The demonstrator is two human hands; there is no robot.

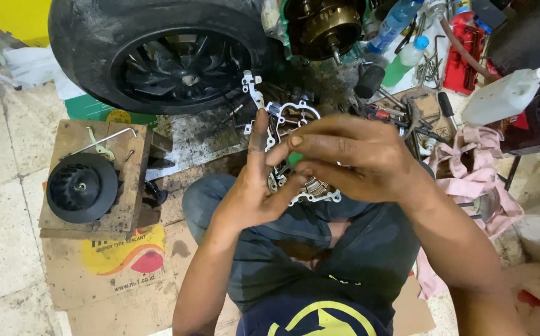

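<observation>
The person wears grease-marked dark grey-blue trousers and a dark navy shirt printed with a yellow-green circular emblem, both forearms bare with no sleeves reaching them, and the left hand [252,186] and right hand [351,155] ungloved and smudged with black grime

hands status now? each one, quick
Left hand: fingers open, palm against the metal engine cover.
Right hand: fingers pinched on a small green piece.
</observation>
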